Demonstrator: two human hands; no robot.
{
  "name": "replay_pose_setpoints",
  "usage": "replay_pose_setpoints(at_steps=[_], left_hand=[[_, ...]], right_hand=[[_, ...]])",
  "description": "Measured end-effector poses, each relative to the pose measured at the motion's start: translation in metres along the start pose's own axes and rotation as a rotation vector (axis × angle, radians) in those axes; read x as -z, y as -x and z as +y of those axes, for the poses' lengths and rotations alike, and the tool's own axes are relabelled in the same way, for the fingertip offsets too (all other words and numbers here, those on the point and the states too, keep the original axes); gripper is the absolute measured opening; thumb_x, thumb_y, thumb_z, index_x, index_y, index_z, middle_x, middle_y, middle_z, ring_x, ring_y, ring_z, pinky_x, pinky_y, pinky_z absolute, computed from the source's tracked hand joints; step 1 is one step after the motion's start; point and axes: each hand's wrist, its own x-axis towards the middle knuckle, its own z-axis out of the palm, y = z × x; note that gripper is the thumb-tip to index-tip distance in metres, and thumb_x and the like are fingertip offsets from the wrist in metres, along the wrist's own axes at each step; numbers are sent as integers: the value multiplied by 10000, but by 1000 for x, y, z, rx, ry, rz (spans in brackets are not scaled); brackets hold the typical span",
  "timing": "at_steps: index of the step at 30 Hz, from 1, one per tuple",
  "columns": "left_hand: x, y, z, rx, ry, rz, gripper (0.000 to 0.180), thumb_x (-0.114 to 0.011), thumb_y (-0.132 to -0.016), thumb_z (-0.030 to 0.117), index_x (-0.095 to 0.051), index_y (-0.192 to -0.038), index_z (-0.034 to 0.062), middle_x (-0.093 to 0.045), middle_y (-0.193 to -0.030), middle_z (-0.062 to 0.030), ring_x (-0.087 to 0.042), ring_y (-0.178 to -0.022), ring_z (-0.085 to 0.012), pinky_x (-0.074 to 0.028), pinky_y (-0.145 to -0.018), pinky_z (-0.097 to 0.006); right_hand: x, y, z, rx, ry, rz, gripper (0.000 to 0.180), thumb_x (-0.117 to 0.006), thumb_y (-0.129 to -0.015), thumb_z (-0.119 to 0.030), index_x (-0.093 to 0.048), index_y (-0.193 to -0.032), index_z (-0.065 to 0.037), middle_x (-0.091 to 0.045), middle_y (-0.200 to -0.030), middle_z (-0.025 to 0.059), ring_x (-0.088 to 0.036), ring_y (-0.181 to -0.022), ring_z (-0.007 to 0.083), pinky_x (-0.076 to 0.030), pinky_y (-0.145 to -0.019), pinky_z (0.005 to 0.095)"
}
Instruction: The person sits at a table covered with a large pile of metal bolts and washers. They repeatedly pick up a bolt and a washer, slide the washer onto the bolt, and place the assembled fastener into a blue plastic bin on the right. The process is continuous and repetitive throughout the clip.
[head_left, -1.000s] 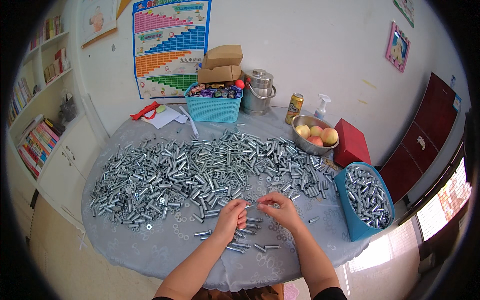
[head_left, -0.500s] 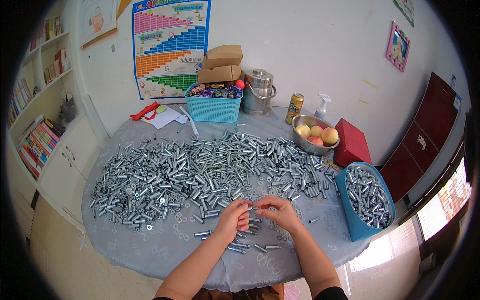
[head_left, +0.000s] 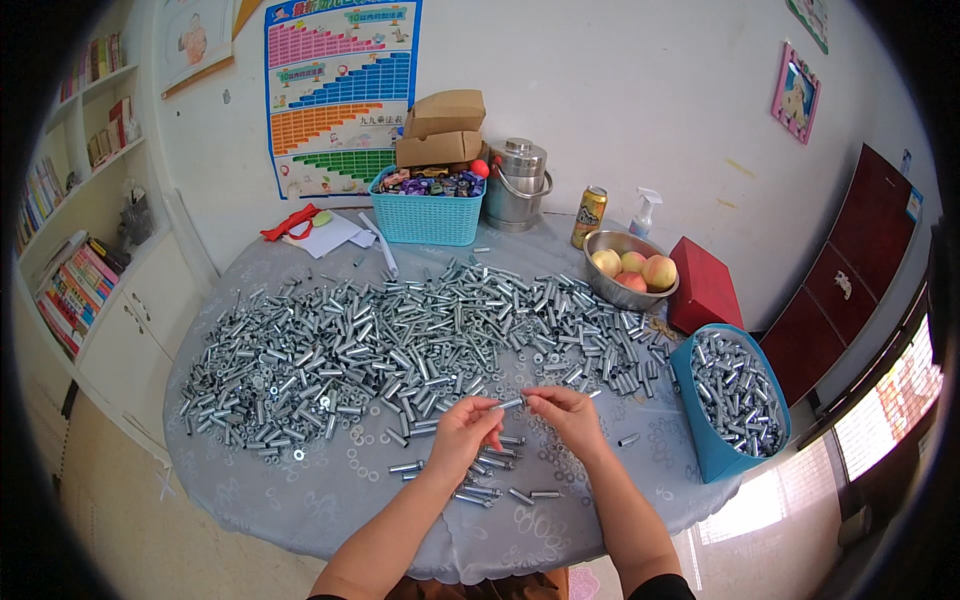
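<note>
Between my two hands, a short silver metal sleeve [head_left: 511, 403] lies nearly level above the table. My left hand [head_left: 466, 430] is closed, pinching its left end between thumb and fingers. At the sleeve's other end, my right hand [head_left: 566, 414] has thumb and forefinger pressed together; whatever small piece they hold is too tiny to name. Below and between my wrists lie several expansion bolts [head_left: 478, 494] in a loose group. Just beyond my hands spreads a large heap of metal sleeves, bolts and washers [head_left: 400, 340].
A blue bin [head_left: 715, 458] full of metal sleeves stands at the table's right edge. Behind are a steel bowl [head_left: 603, 289] of fruit, a red box [head_left: 708, 285], a drink can [head_left: 588, 217], a spray bottle [head_left: 645, 212], a steel pot [head_left: 516, 190] and a turquoise basket [head_left: 428, 220].
My right hand has moved slightly right and its fingers have straightened into a pinch. The metal sleeve now shows plainly between my hands.
</note>
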Motion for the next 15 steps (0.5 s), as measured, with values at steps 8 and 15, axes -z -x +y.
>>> replay_pose_setpoints(at_steps=[8,15], left_hand=[[10,-4,-1,11,209,133,115,-574,-859,96,-566,-917,-3,-576,-757,-64,-550,-629,-123,-509,-594,-286],[10,-4,-1,74,195,123,105,-587,-853,101,-579,-879,-1,-587,-754,-72,-555,-625,-126,-511,-589,-290]], right_hand=[[6,-7,16,460,888,-93,157,-705,-683,-130,-691,-834,-90,-610,-729,93,-583,-687,262,-468,-640,335],[3,-8,16,401,936,-12,134,-699,-715,-133,-681,-821,-54,-636,-748,81,-605,-682,216,-473,-620,315]])
